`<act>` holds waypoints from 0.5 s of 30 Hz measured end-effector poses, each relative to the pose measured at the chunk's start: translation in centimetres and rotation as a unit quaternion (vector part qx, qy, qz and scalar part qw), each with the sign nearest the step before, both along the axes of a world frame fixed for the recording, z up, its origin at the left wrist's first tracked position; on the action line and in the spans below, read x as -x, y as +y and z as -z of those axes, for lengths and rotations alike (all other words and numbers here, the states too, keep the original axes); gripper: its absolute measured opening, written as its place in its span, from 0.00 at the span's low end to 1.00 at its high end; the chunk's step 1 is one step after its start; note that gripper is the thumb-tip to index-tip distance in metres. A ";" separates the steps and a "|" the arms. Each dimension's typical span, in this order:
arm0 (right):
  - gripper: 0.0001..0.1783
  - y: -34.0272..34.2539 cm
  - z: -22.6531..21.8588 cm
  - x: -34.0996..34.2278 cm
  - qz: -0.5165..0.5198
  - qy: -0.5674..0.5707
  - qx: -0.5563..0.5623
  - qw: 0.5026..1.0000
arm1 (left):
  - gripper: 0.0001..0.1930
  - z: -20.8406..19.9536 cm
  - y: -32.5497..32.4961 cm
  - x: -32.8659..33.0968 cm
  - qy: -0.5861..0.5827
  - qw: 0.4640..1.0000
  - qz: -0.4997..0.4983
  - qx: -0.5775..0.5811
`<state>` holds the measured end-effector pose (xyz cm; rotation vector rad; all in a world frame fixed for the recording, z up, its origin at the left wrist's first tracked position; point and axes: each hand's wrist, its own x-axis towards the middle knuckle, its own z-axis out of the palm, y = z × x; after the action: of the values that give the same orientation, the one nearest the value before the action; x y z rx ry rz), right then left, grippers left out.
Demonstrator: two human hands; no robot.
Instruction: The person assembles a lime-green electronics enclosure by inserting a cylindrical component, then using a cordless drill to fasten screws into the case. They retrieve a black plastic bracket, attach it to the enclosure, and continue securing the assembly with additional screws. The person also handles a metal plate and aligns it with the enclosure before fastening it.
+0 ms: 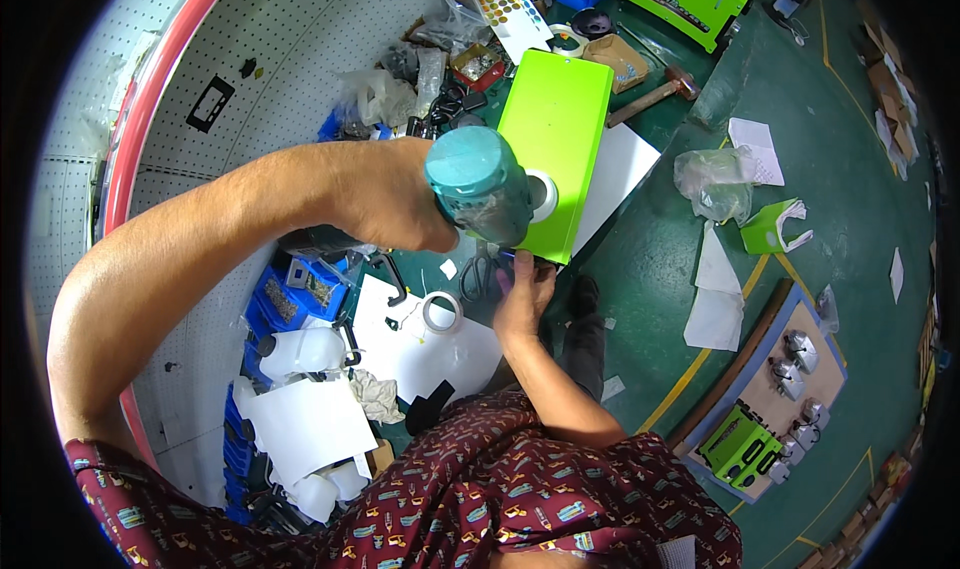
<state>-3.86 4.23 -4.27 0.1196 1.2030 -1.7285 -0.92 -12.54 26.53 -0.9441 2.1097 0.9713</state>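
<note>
My left hand (400,197) is wrapped round the grip of a teal power drill (470,174), held over the lower left part of a lime-green metal panel (555,109). The drill's tip is hidden behind its body. A white ring (541,196) shows on the panel, partly covered by the drill. At the panel's near end, my right hand (527,294) has its fingers closed at the edge; the fingertips are partly hidden beneath it. Black-handled scissors (478,277) lie just left of that hand.
A tape roll (442,312) and a black handle (392,279) lie on white sheets. Blue bins (285,294) and white bottles (300,352) line the left side. Beyond the panel are a hammer (655,94) and a green machine (690,4). A pallet (770,379) holds parts at right.
</note>
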 end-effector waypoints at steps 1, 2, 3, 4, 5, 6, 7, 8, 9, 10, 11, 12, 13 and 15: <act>0.43 0.0 -0.1 0.1 -0.004 -0.003 0.000 1.000 | 0.28 0.2 -0.2 -0.2 -0.003 1.000 0.002 -0.002; 0.43 0.1 -0.2 0.2 -0.007 -0.007 0.000 1.000 | 0.28 0.4 -0.4 -0.4 -0.006 1.000 0.005 -0.005; 0.43 0.1 -0.3 0.3 -0.007 -0.006 0.003 1.000 | 0.28 0.2 -0.3 -0.2 -0.011 1.000 0.002 -0.004; 0.42 0.1 -0.4 0.5 -0.007 -0.005 0.007 1.000 | 0.28 0.1 -0.3 -0.1 -0.017 1.000 0.000 -0.003; 0.42 0.0 -0.5 0.6 -0.006 -0.004 0.010 1.000 | 0.28 0.0 -0.3 0.1 -0.023 1.000 -0.002 -0.003; 0.41 0.1 -0.1 0.7 -0.009 -0.001 0.017 1.000 | 0.28 -0.1 -0.2 0.4 -0.019 1.000 -0.006 -0.003; 0.40 0.1 0.3 0.8 -0.011 0.002 0.024 1.000 | 0.28 -0.2 -0.2 0.7 -0.015 1.000 -0.009 -0.004; 0.39 0.1 0.7 1.0 -0.014 0.006 0.031 0.999 | 0.28 -0.4 0.0 0.9 -0.011 1.000 -0.012 -0.004; 0.37 0.1 0.6 1.0 -0.015 -0.001 0.028 0.999 | 0.28 -0.3 0.0 0.9 -0.011 1.000 -0.010 -0.003; 0.35 0.0 0.6 1.0 -0.016 -0.007 0.026 1.000 | 0.27 -0.3 0.1 0.9 -0.010 1.000 -0.008 -0.001; 0.34 0.0 0.5 1.0 -0.017 -0.013 0.023 0.999 | 0.27 -0.2 0.2 0.8 -0.010 1.000 -0.007 0.000; 0.33 -0.1 0.8 1.1 -0.013 -0.005 0.025 1.000 | 0.27 0.1 0.0 0.6 -0.014 1.000 0.001 0.002; 0.31 -0.2 1.1 1.1 -0.008 0.002 0.028 1.000 | 0.26 0.4 -0.2 0.4 -0.019 1.000 0.008 0.004; 0.29 -0.4 1.3 1.2 -0.003 0.010 0.029 1.000 | 0.25 0.3 -0.1 0.5 -0.032 0.999 0.000 0.007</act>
<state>-5.06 3.82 -5.60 0.0636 1.1655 -1.7607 -1.39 -12.65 26.23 -0.9695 2.0661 0.9159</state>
